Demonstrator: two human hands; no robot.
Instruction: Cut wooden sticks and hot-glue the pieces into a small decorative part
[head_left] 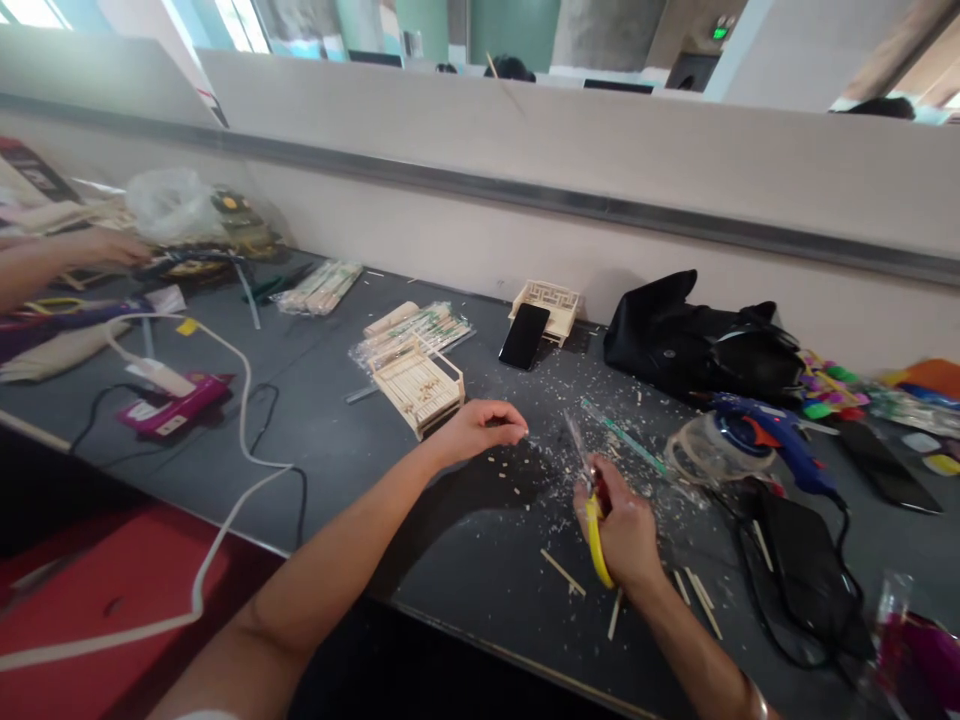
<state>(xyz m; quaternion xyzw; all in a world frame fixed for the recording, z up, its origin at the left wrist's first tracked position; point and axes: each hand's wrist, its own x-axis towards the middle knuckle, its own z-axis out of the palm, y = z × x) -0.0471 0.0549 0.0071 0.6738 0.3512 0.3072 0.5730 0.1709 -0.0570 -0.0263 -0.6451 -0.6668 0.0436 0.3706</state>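
Observation:
My right hand [622, 525] is closed round the yellow handles of a pair of scissors [596, 535], whose blades point up and away over the table. To the left, my left hand [484, 432] is pinched, thumb against fingers; what lies between the fingertips, if anything, is too small to make out. Just beyond my left wrist stands a small model of thin wooden sticks [416, 385] with a slatted floor and a low rail. Wood scraps [547, 470] are scattered between and around both hands. Several loose sticks [562, 572] lie near the right hand.
A phone [525, 336] leans against a second stick model [551, 305] by the wall. Bundled sticks in plastic [412, 330] lie left of it. Rightward are a black bag [697, 340], a blue glue gun [780, 435] and cables. A purple power strip [174, 405] and another person's hand [112, 247] are left.

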